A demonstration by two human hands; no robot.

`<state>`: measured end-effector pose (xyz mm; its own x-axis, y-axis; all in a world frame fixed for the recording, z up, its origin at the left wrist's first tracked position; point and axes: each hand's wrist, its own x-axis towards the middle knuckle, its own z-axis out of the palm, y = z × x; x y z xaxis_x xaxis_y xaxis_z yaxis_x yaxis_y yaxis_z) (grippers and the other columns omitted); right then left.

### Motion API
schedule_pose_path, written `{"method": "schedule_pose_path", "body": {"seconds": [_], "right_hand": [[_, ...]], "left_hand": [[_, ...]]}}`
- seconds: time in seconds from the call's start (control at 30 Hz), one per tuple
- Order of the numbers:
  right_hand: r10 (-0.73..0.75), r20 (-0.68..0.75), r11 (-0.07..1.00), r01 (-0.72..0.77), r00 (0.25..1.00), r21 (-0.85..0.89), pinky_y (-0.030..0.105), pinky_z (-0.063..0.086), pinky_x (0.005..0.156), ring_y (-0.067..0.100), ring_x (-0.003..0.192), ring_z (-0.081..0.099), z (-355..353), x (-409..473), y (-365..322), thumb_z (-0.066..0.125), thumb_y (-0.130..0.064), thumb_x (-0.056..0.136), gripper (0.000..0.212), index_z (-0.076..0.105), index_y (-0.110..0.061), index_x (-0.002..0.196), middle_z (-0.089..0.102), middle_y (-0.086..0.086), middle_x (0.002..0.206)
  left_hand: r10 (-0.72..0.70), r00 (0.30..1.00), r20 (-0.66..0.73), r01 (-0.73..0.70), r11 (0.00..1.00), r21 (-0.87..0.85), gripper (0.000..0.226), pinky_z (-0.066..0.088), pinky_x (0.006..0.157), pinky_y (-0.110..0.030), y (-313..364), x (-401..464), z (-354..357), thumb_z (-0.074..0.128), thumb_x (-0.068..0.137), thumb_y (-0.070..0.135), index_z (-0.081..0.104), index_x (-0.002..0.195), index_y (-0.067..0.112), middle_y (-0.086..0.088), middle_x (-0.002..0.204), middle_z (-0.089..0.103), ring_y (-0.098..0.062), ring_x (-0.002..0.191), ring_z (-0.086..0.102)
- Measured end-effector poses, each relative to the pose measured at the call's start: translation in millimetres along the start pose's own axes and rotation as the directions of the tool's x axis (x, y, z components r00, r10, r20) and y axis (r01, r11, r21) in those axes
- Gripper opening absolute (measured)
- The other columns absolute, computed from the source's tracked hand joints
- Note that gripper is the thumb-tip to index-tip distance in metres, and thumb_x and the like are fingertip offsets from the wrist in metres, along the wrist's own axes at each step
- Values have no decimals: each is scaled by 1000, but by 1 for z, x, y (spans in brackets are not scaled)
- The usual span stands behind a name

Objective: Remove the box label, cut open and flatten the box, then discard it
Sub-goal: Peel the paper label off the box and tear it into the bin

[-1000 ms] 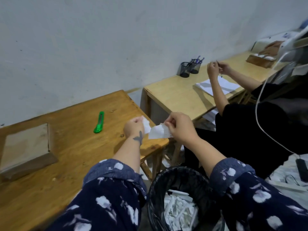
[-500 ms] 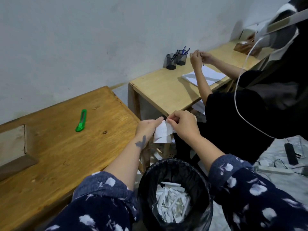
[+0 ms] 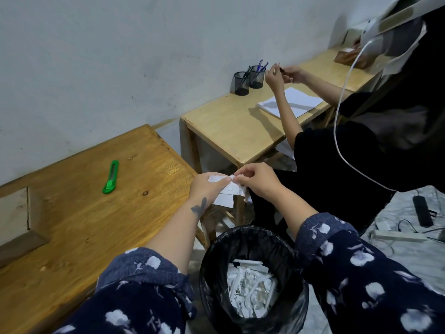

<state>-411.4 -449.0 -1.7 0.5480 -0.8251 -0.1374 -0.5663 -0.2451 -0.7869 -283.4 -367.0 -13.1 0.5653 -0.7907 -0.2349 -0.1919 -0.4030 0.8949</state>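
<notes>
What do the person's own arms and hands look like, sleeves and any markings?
Both forearms are bare, with dark navy sleeves pushed up toward the elbows; the fabric carries a white blotchy flower-like print. The left hand has a dark butterfly-like tattoo at the wrist. The right hand shows no marking. No gloves, rings or watch are visible.

Both hands pinch white label [image 3: 227,192] over black bin [image 3: 216,261]: left hand [image 3: 207,189], right hand [image 3: 257,180]. Green cutter [image 3: 111,176] near tabletop [image 3: 84,213] far edge; box [image 3: 13,213] at left edge.

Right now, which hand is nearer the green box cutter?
Left. The left hand pinches the label just off the table corner, right of the green box cutter; the right hand is farther right.
</notes>
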Motion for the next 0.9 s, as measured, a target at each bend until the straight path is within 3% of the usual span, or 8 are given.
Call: {"method": "schedule_pose_path", "body": {"seconds": [0.2,0.3,0.37,0.5,0.6,0.67,0.77,0.9], "right_hand": [[23,88,969,0,996,-248,40,33,89,15,80,55,-4,-1,1,60,-38,87,17,56,-32,72,60,-9,74],[48,74,974,-30,996,-226,42,33,90,16,77,52,-5,-3,6,54,-30,89,17,51,-28,72,57,-8,72],[65,58,985,-55,996,-165,43,37,90,15,72,50,-5,-4,10,54,-26,89,20,49,-28,69,54,-9,67],[118,-25,973,-120,993,-199,40,34,88,15,71,52,-7,-7,19,54,-30,88,17,52,-26,71,53,-9,65],[137,-60,971,-146,989,-190,36,32,83,17,67,57,-9,-7,18,55,-34,88,18,54,-26,72,56,-7,64],[115,-45,977,-121,992,-173,36,30,79,16,69,56,-11,-7,15,57,-34,87,19,55,-27,70,55,-8,63],[74,-49,986,-80,996,-144,36,28,79,13,73,53,-12,-6,10,59,-34,88,19,56,-28,70,53,-10,63],[37,-70,993,-44,997,-111,37,28,81,14,73,51,-12,-5,11,60,-35,88,19,57,-30,70,51,-10,60]], "left_hand": [[82,997,-3,-81,990,115,12,53,73,-36,-5,3,10,73,79,39,70,73,29,7,82,68,-14,84,62],[-27,999,39,27,1000,3,24,49,69,-32,-3,6,10,62,88,40,68,83,17,-5,86,69,-22,82,65],[-89,995,34,91,995,-49,21,51,78,-35,-4,10,10,55,94,38,63,86,20,-3,93,67,-20,87,62],[255,940,-228,-185,939,289,11,43,91,-38,-13,9,13,63,88,28,55,95,31,12,101,57,-12,103,50],[558,823,-107,-383,684,621,10,27,90,-33,-11,3,16,58,91,35,64,99,35,15,104,56,-11,106,42],[585,811,-13,-410,583,702,24,23,87,-31,-8,1,16,56,90,43,65,112,37,15,109,58,-13,109,40],[551,834,25,-385,549,742,33,19,83,-30,-5,2,14,54,89,51,62,118,39,16,114,60,-13,111,40],[498,867,-29,-357,661,660,24,23,79,-32,-1,1,10,56,89,49,69,107,40,12,94,70,-12,98,51]]}}
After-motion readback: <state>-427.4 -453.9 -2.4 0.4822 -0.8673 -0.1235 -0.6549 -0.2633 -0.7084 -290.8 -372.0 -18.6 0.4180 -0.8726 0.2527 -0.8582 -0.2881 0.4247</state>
